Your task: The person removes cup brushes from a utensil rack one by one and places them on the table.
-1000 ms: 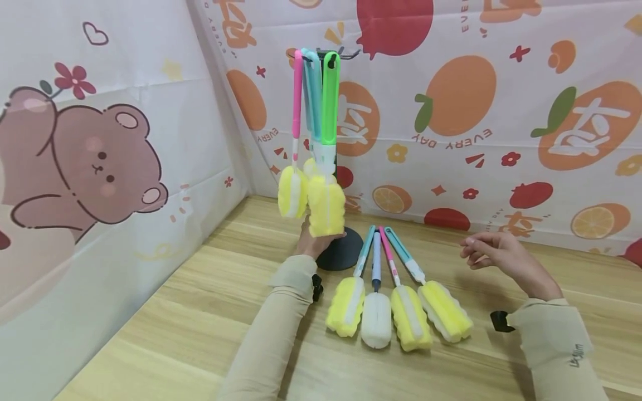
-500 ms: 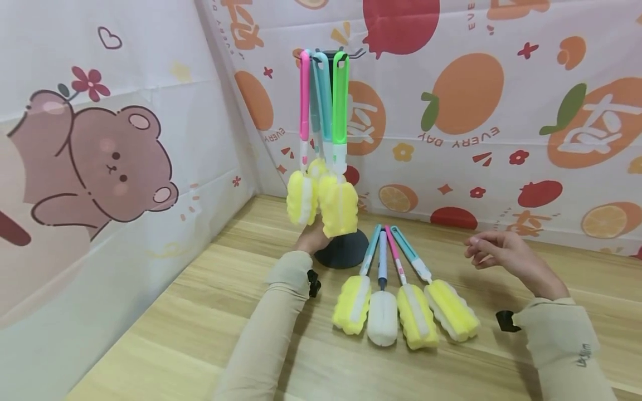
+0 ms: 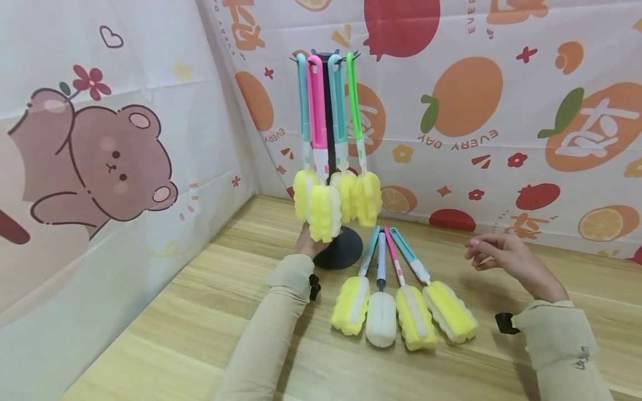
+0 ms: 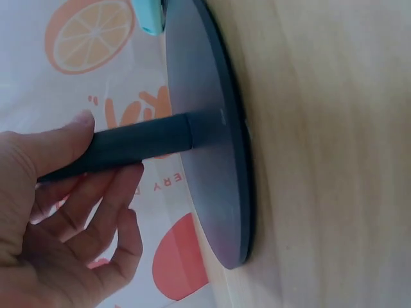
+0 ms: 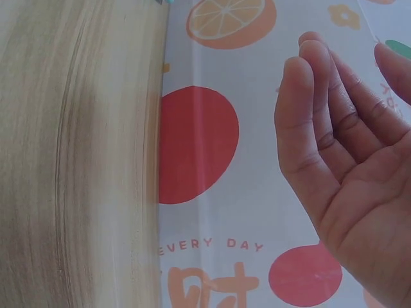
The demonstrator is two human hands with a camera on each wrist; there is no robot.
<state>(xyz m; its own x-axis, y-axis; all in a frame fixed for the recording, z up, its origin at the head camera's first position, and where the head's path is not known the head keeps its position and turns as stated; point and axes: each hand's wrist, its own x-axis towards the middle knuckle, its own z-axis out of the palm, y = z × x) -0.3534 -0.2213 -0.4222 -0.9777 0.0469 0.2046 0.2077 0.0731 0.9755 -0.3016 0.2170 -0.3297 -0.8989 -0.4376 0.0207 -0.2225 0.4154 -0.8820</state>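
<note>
A black rotating stand (image 3: pixel 346 250) holds several sponge bottle brushes by their handle loops: a teal one (image 3: pixel 304 111) at left, a pink one (image 3: pixel 317 111) in front, another teal one (image 3: pixel 339 111) and a green one (image 3: pixel 354 106) at right. Low on the stand, my left hand (image 3: pixel 308 245) is partly hidden behind the pink brush's sponge. In the left wrist view its thumb and fingers pinch the stand's post (image 4: pixel 144 138) just above the round base. My right hand (image 3: pixel 506 259) hovers over the table at right, fingers loosely bent around nothing.
Several more brushes lie fanned out before the stand, among them one with a white sponge (image 3: pixel 381 320) and one with a pink handle (image 3: pixel 391 250). Printed cloths (image 3: pixel 401 28) rise behind and to the left of the wooden table (image 3: pixel 150 345).
The stand's top has turned: the green brush swung from the front to the right, the pink one from the left to the front. Both hands stay in about the same place.
</note>
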